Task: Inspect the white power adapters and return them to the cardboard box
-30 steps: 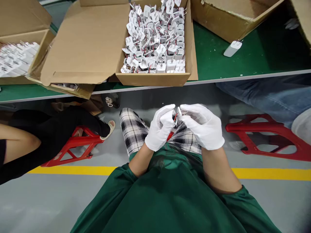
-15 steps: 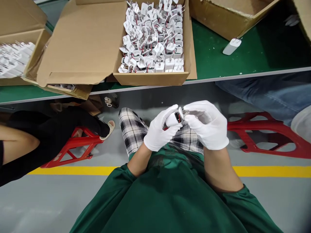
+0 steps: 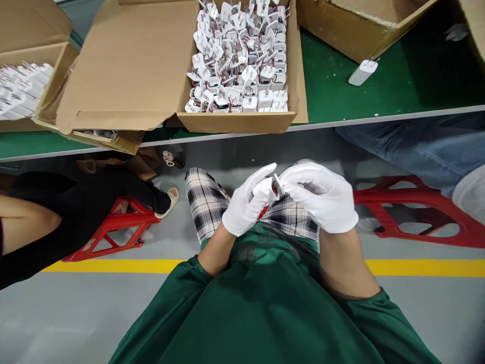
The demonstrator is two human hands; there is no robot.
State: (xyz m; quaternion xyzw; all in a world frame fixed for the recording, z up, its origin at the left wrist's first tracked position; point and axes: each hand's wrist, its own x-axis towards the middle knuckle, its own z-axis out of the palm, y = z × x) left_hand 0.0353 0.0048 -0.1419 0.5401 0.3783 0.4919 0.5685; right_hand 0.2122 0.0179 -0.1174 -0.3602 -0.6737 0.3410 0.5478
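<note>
Both hands wear white gloves and meet above the lap. My left hand [image 3: 244,205] is closed around a white charger housing [image 3: 265,190], its open end facing right. My right hand [image 3: 322,196] pinches a thin white plug cap [image 3: 278,183] beside that open end, slightly tilted and apart from the housing. Something dark and red shows between the two parts. Fingers hide much of both pieces. Beyond the hands, a cardboard box [image 3: 235,123] on the bench holds several white chargers [image 3: 242,55] with loose caps and red wires.
The green bench [image 3: 326,96] also bears a single white charger [image 3: 362,73], a box [image 3: 348,30] at right and a box of white pieces [image 3: 22,91] at left. Red stools [image 3: 420,207] and parts of other people are at both sides.
My left hand has turned the housing a little, so less of its inside shows. My right hand has shifted slightly left, and the cap is now seen more edge-on.
</note>
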